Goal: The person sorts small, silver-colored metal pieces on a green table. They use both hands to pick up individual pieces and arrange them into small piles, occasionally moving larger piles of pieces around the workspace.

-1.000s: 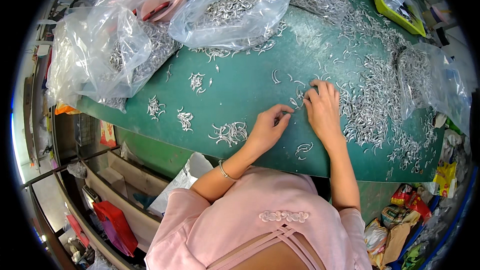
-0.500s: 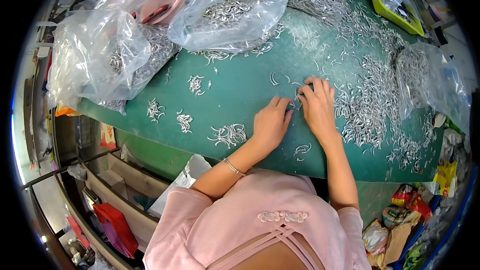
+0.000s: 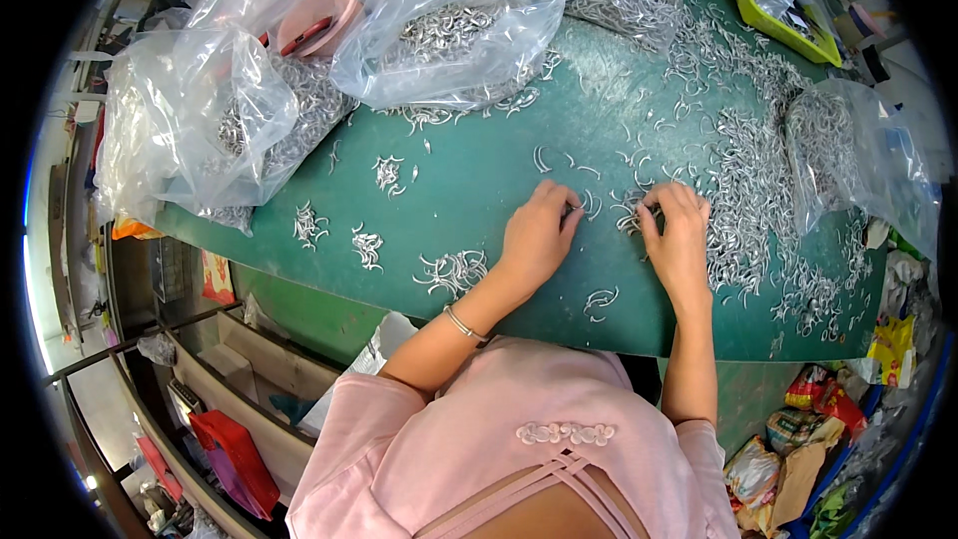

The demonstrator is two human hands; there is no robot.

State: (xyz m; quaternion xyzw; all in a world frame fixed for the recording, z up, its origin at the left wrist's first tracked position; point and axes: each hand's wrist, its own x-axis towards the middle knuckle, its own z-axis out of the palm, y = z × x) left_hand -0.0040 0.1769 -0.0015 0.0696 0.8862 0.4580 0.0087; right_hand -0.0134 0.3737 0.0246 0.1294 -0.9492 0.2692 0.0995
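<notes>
Small curved silvery metal pieces (image 3: 753, 205) lie in a wide heap on the green table (image 3: 499, 155). My left hand (image 3: 539, 235) is closed, thumb and forefinger pinched around a small metal piece that is mostly hidden; a few loose pieces (image 3: 591, 204) lie beside its fingertips. At the heap's left edge my right hand (image 3: 681, 235) curls its fingers and thumb over several pieces; how many are in its grip is hidden. Small separate piles rest to the left, the biggest pile (image 3: 454, 271) near my left wrist, and another small pile (image 3: 600, 303) lies between my forearms.
Clear plastic bags of metal pieces stand at the far left (image 3: 220, 125), the back (image 3: 449, 35) and the right (image 3: 833, 145). A pink bowl (image 3: 334, 5) sits behind, with a red-handled tool in it. A yellow tray (image 3: 773, 15) is at the back right.
My right hand has moved right and slightly nearer, away from my left hand to the heap's edge. Pieces near its fingers have shifted left. My left hand has hardly moved.
</notes>
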